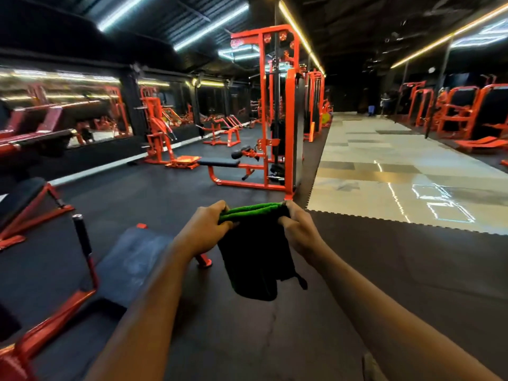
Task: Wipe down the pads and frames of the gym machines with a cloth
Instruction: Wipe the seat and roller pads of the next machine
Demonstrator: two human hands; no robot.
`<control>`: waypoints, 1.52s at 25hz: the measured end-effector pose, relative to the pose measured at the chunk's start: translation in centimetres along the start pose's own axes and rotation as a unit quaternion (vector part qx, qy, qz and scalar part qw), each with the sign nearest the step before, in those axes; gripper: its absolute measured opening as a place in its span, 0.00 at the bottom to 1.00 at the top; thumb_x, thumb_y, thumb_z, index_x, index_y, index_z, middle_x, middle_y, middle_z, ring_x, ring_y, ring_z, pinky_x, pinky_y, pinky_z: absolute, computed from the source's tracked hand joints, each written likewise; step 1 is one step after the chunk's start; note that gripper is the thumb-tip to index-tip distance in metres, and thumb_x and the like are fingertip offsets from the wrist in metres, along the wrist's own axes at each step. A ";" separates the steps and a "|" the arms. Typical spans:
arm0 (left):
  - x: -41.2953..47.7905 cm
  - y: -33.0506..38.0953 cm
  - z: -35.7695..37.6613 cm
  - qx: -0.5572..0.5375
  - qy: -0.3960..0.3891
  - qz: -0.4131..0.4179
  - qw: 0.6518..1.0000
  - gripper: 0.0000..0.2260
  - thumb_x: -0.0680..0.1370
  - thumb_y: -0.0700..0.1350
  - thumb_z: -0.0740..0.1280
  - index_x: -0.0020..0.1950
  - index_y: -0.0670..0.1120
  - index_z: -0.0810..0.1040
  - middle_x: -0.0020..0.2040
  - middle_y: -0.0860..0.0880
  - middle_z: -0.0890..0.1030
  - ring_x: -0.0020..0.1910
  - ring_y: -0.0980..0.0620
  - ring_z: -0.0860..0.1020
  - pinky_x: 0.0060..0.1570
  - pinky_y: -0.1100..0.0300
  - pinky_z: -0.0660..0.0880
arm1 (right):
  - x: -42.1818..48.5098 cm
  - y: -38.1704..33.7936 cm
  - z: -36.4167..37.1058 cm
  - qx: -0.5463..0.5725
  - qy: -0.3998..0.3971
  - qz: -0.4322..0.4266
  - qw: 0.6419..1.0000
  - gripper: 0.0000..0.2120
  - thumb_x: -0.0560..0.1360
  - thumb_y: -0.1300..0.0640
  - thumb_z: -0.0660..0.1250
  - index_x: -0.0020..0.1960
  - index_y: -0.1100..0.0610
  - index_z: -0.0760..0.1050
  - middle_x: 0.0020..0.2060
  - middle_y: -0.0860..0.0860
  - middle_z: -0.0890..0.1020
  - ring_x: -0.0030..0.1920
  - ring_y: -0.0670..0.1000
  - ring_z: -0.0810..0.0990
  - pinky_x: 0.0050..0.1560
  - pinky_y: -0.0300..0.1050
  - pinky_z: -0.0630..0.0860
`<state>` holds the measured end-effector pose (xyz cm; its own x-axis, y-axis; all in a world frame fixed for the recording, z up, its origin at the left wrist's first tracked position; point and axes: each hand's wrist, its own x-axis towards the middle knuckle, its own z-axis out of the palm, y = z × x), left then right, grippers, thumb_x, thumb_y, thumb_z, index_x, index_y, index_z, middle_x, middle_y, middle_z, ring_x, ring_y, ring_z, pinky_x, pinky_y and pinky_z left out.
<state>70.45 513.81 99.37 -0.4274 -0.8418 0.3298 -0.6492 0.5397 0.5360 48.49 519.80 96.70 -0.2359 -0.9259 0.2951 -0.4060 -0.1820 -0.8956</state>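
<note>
Bare forearms [154, 312] are stretched out above the dark floor [384, 270]. At the left a black bench pad [129, 262] is seen. The left hand [204, 229] is closed on the top edge of a folded black-and-green cloth [255, 259], which is hung in the air; its other end is gripped by the right hand [298, 229]. Further back an orange machine [277, 111] is seen.

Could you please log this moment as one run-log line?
stage: cloth readied | left hand: grips cloth top edge | right hand: grips same edge | wiping: not begun
</note>
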 end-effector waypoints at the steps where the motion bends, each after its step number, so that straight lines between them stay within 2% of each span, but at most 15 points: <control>1: 0.7 -1.4 -0.9 0.000 0.012 0.002 1.000 0.12 0.78 0.43 0.71 0.40 0.52 0.71 0.33 0.50 0.74 0.30 0.57 0.72 0.27 0.69 0.66 | 1.3 -0.2 1.4 0.001 -0.006 -0.006 1.000 0.06 0.77 0.68 0.60 0.51 0.61 0.74 0.43 0.55 0.79 0.40 0.49 0.76 0.38 0.44 0.72; 4: 3.2 -5.6 -3.2 -0.001 0.041 0.004 0.999 0.08 0.78 0.45 0.72 0.43 0.48 0.74 0.32 0.49 0.75 0.28 0.57 0.71 0.27 0.68 0.66 | 5.3 -0.9 5.2 0.009 -0.018 -0.020 1.000 0.05 0.77 0.68 0.61 0.51 0.62 0.73 0.42 0.56 0.79 0.39 0.50 0.75 0.38 0.46 0.71; 7: 5.5 -9.2 -4.4 -0.014 0.057 0.009 0.998 0.09 0.78 0.46 0.72 0.42 0.49 0.74 0.32 0.48 0.76 0.27 0.58 0.71 0.27 0.67 0.67 | 9.1 -0.9 8.3 0.020 -0.014 -0.031 0.999 0.05 0.76 0.67 0.62 0.51 0.63 0.73 0.42 0.61 0.80 0.39 0.51 0.75 0.39 0.50 0.71; 9: 7.2 -11.7 -5.0 -0.014 0.056 0.007 0.998 0.10 0.78 0.47 0.72 0.42 0.50 0.73 0.33 0.48 0.76 0.29 0.56 0.71 0.28 0.66 0.67 | 11.4 -0.6 10.3 0.026 -0.021 -0.033 0.999 0.05 0.76 0.68 0.62 0.51 0.63 0.73 0.41 0.58 0.79 0.39 0.51 0.75 0.40 0.51 0.71; 11: 9.1 -14.1 -5.2 -0.010 0.048 0.003 0.999 0.10 0.79 0.47 0.71 0.41 0.51 0.72 0.34 0.49 0.76 0.30 0.56 0.72 0.29 0.67 0.67 | 13.7 -0.1 12.2 0.029 -0.027 -0.029 0.999 0.06 0.76 0.69 0.61 0.50 0.61 0.74 0.40 0.55 0.78 0.39 0.51 0.75 0.40 0.49 0.71; 16: 14.4 -18.7 -3.9 -0.024 0.041 0.008 0.999 0.10 0.79 0.47 0.71 0.42 0.51 0.72 0.33 0.50 0.75 0.27 0.61 0.72 0.28 0.68 0.68 | 19.6 2.7 15.1 0.018 -0.020 -0.020 0.999 0.07 0.76 0.69 0.62 0.49 0.60 0.74 0.38 0.52 0.78 0.37 0.45 0.74 0.35 0.37 0.69; 19: 19.5 -21.9 -2.0 -0.033 0.038 0.001 0.999 0.09 0.79 0.48 0.71 0.42 0.50 0.72 0.32 0.50 0.75 0.26 0.61 0.71 0.27 0.66 0.68 | 25.2 5.4 16.1 0.021 -0.020 -0.019 0.999 0.07 0.75 0.69 0.63 0.47 0.59 0.74 0.37 0.51 0.77 0.34 0.42 0.73 0.35 0.37 0.69; 24: 29.8 -26.0 -0.5 -0.027 0.045 -0.017 0.998 0.10 0.79 0.49 0.70 0.43 0.50 0.72 0.32 0.50 0.74 0.26 0.59 0.70 0.29 0.64 0.68 | 36.9 8.6 17.5 0.023 -0.037 -0.012 0.999 0.05 0.75 0.68 0.63 0.48 0.60 0.74 0.39 0.53 0.78 0.39 0.49 0.75 0.40 0.45 0.71; 28: 38.5 -29.8 -1.0 -0.021 0.073 -0.027 0.997 0.08 0.79 0.49 0.70 0.44 0.49 0.73 0.32 0.49 0.75 0.27 0.58 0.71 0.30 0.60 0.70 | 46.7 9.0 19.5 0.034 -0.040 -0.021 0.998 0.05 0.76 0.68 0.62 0.50 0.62 0.75 0.40 0.54 0.79 0.39 0.46 0.75 0.37 0.38 0.72; 32: 45.1 -36.0 -1.0 -0.010 0.073 -0.036 0.997 0.09 0.80 0.48 0.70 0.44 0.48 0.73 0.31 0.48 0.75 0.27 0.56 0.71 0.30 0.63 0.68 | 54.5 10.9 23.9 0.025 -0.049 -0.017 0.998 0.05 0.75 0.68 0.64 0.48 0.61 0.74 0.39 0.52 0.78 0.38 0.46 0.74 0.36 0.38 0.70; 36: 53.2 -44.2 -1.2 -0.019 0.057 -0.040 0.997 0.09 0.80 0.49 0.69 0.45 0.47 0.73 0.32 0.47 0.75 0.30 0.53 0.71 0.32 0.56 0.70 | 63.6 13.1 30.0 0.029 -0.040 -0.006 0.999 0.06 0.76 0.69 0.63 0.47 0.60 0.74 0.39 0.51 0.78 0.37 0.45 0.74 0.33 0.33 0.69; 38: 57.5 -47.8 -2.4 -0.023 0.053 -0.037 0.998 0.09 0.80 0.49 0.69 0.45 0.46 0.73 0.32 0.47 0.74 0.30 0.53 0.72 0.31 0.60 0.69 | 68.5 13.0 32.9 0.009 -0.033 -0.004 0.999 0.05 0.76 0.69 0.63 0.49 0.61 0.75 0.40 0.53 0.79 0.39 0.46 0.75 0.34 0.33 0.69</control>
<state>78.45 439.57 94.55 -0.3086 -0.8778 0.3664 -0.6465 0.4761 0.5961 56.15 443.11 94.33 -0.1742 -0.9437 0.2814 -0.3916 -0.1958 -0.8991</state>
